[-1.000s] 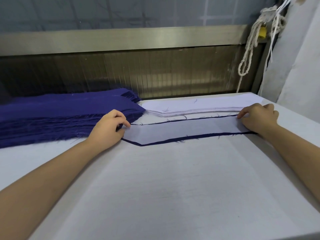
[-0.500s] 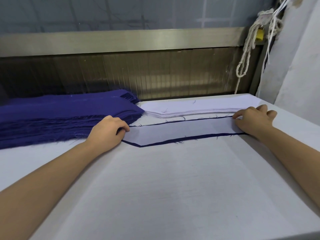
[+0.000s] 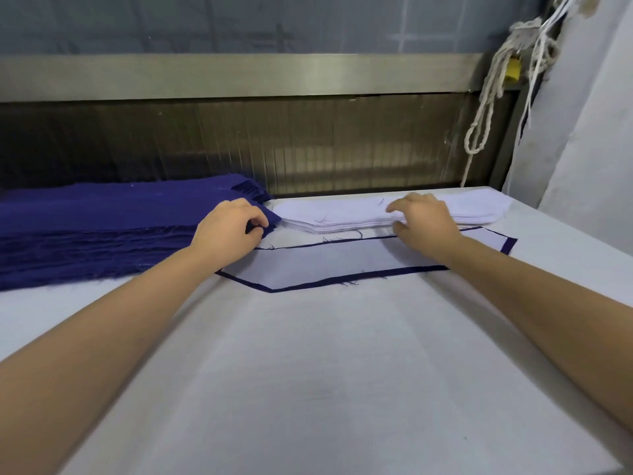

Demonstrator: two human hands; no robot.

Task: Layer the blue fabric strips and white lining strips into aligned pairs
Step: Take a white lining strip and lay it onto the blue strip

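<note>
A layered pair (image 3: 329,265) lies on the white table (image 3: 308,371): a white lining strip on a blue strip whose dark edge shows all round. Behind it to the left sits a thick stack of blue fabric strips (image 3: 102,221), and behind it to the right a stack of white lining strips (image 3: 342,217). My left hand (image 3: 229,231) pinches the pointed end of the top blue strip at the stack's right corner. My right hand (image 3: 419,217) rests over the front edge of the white stack with fingers bent, touching the top sheets.
A metal-framed machine with a dark ribbed panel (image 3: 308,142) runs along the table's far edge. White cord (image 3: 486,101) hangs at the back right beside a pale wall (image 3: 589,114).
My right hand left the right end of the layered pair and moved left and back onto the white stack. My left hand shifted from the pair's left tip up to the blue stack's corner.
</note>
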